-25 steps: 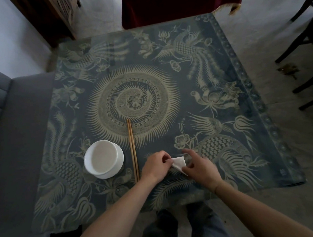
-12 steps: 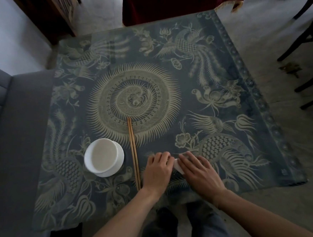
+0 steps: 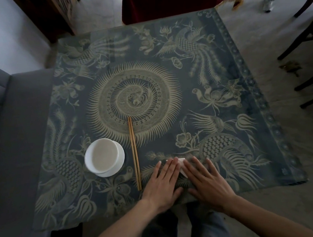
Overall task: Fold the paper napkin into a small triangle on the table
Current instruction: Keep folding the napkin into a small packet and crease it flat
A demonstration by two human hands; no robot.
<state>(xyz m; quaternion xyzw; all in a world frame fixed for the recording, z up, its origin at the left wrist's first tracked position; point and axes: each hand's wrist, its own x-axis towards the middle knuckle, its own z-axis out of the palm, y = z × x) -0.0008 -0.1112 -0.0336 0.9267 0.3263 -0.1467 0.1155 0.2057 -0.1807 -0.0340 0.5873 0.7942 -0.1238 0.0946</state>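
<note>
A small folded white paper napkin (image 3: pixel 182 166) lies flat on the patterned table (image 3: pixel 168 80) near its front edge. Only a narrow white strip of it shows between my two hands. My left hand (image 3: pixel 164 182) rests flat on the table, fingers extended, its fingertips on the napkin's left part. Beside it, my right hand (image 3: pixel 206 181) lies flat too, fingers spread, over the napkin's right part. Neither hand grips the paper; both press down on it.
A white bowl on a saucer (image 3: pixel 104 157) stands left of my hands. A pair of wooden chopsticks (image 3: pixel 134 153) lies between the bowl and my left hand. A grey sofa (image 3: pixel 15 146) borders the table's left side. Dark chair legs (image 3: pixel 306 71) stand at the right.
A second ago both hands pinched the napkin's folded edges. They have since flattened out on top of it, fingers stretched, covering most of the paper.
</note>
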